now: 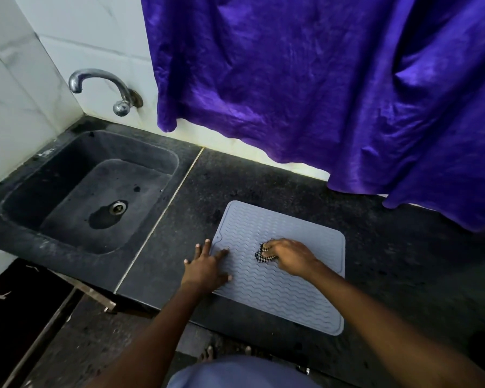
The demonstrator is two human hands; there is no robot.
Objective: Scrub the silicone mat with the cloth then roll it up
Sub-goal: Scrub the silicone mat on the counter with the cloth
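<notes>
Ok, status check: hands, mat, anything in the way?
Left hand flat on the silicone mat at its left edge. Right hand gripping the cloth mid-mat. Mat flat on the countertop, not rolled. Nothing in the way.

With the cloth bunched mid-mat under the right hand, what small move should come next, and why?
Probably drag the cloth toward the mat's near edge. The right hand presses it at the middle, the mat lies flat and unrolled on the counter, and the left hand pins its left edge, so scrubbing seems unfinished.
</notes>
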